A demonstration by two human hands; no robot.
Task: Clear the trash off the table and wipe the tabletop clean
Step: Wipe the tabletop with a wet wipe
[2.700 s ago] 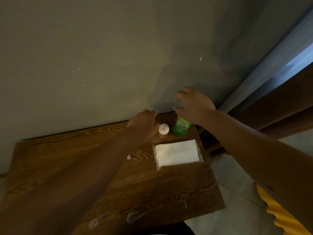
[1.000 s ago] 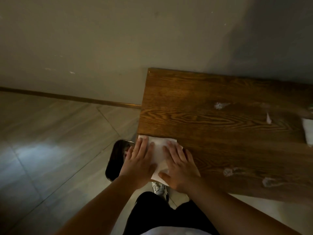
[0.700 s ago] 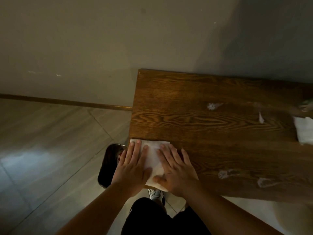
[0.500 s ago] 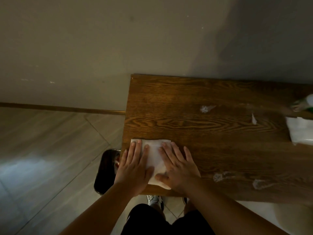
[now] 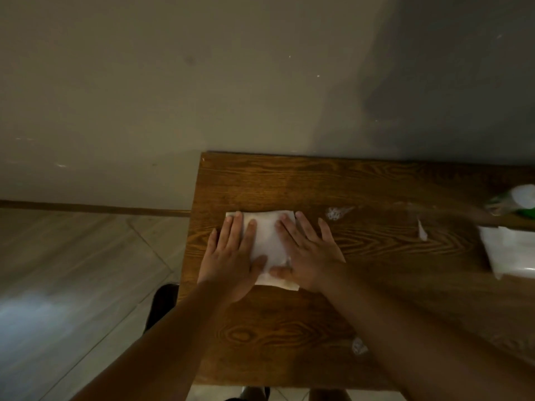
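Observation:
A white folded tissue (image 5: 267,241) lies flat on the dark wooden table (image 5: 362,250), near its left end. My left hand (image 5: 230,256) presses on the tissue's left side, fingers spread. My right hand (image 5: 308,253) presses on its right side, flat as well. White smears mark the wood: one just right of the tissue (image 5: 335,212), one near the front edge (image 5: 359,345). A small torn paper scrap (image 5: 422,229) lies further right.
A white tissue pack (image 5: 511,253) lies at the table's right edge, with a green bottle (image 5: 518,202) behind it. A dark bin (image 5: 162,305) stands on the floor by the table's left front corner. The wall runs along the table's back.
Both hands have pushed the tissue away from the front left corner, toward the wall and a little rightward. The view has shifted too.

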